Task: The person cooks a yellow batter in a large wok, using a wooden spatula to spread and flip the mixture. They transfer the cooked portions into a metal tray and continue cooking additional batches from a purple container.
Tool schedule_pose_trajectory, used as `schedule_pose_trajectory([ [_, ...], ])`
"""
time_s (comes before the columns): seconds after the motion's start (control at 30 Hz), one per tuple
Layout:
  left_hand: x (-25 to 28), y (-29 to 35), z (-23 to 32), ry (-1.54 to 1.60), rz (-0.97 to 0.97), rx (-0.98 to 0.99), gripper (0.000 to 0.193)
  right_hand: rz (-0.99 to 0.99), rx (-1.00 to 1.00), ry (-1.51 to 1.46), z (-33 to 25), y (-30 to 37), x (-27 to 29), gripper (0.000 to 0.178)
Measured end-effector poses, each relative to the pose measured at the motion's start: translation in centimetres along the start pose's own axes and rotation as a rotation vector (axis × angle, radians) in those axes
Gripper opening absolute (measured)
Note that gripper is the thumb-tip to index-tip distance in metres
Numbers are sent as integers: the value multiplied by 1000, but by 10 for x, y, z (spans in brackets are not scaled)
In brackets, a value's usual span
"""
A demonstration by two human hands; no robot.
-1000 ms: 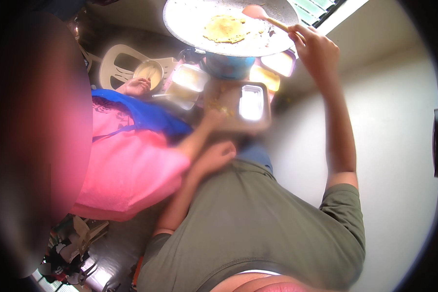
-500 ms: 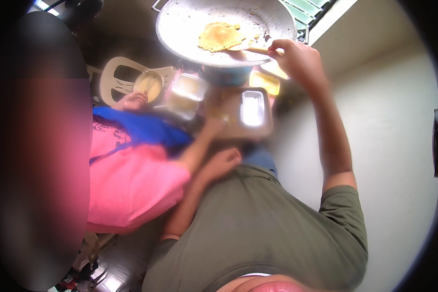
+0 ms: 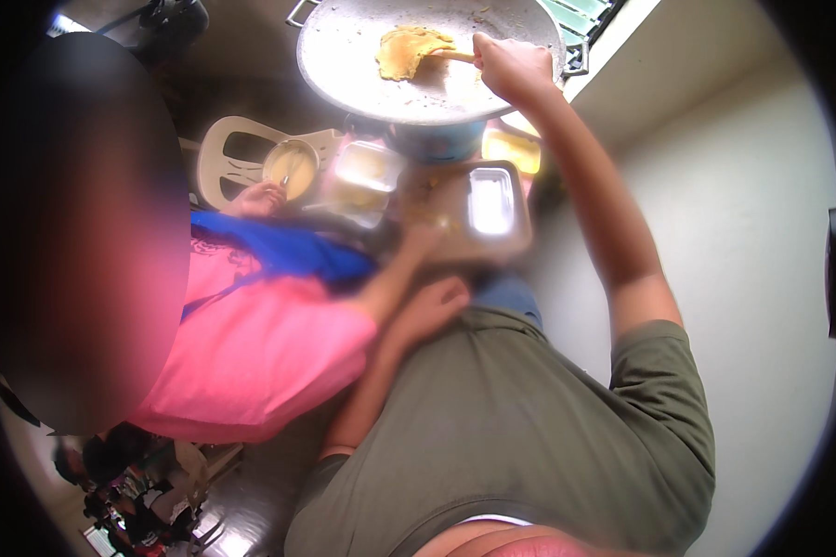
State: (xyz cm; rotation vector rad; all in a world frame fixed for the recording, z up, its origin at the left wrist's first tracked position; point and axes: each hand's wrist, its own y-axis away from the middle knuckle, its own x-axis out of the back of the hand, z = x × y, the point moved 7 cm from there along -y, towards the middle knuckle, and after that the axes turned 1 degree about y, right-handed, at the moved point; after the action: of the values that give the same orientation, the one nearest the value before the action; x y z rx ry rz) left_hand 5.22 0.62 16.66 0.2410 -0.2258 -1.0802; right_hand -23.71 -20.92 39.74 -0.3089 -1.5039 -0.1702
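My right hand (image 3: 518, 72) is closed round the handle of a wooden spatula (image 3: 453, 56). The blade is under a golden-brown pancake (image 3: 409, 52), which lies folded and bunched to the left of it. Both are inside a wide, shallow metal wok (image 3: 362, 97) with loop handles. Low in front of my waist hangs my left hand (image 3: 444, 302), its fingers curled in, with nothing seen in them; it is somewhat blurred.
At my left a person in a pink shirt (image 3: 260, 371) has one hand (image 3: 258, 200) by a bowl of pale batter (image 3: 304, 179) on a beige plastic chair (image 3: 215, 153). Below the wok stand clear plastic containers (image 3: 367, 172) and a brown tray (image 3: 455, 246) holding a foil container (image 3: 490, 200). A wall (image 3: 743, 241) rises at right.
My right hand has moved left and farther over the wok with the spatula. The pancake, flat before, is now folded and pushed up. My left hand stays low by my waist.
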Motion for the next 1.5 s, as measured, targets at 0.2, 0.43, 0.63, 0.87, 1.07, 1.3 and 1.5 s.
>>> schedule_pose_trajectory([
  [0.2,0,6,-1,9,-17,-7,22,-37,-99,25,2,-20,-20,30],
  [0.43,-1,10,-8,-23,-19,-27,21,66,-155,-36,22,-10,-22,30],
  [0.63,-6,17,-7,-65,-59,-22,21,203,-185,-190,24,27,24,25],
  [0.87,-26,28,-21,-69,-179,22,24,154,-311,-325,25,108,73,34],
  [1.07,-44,16,-51,-222,-230,-90,20,463,-156,-129,69,176,91,26],
  [1.3,-56,30,-63,-96,-289,112,19,337,-389,-476,68,273,110,20],
  [1.5,-95,47,-67,-106,-308,84,17,230,-507,-518,88,358,96,23],
])
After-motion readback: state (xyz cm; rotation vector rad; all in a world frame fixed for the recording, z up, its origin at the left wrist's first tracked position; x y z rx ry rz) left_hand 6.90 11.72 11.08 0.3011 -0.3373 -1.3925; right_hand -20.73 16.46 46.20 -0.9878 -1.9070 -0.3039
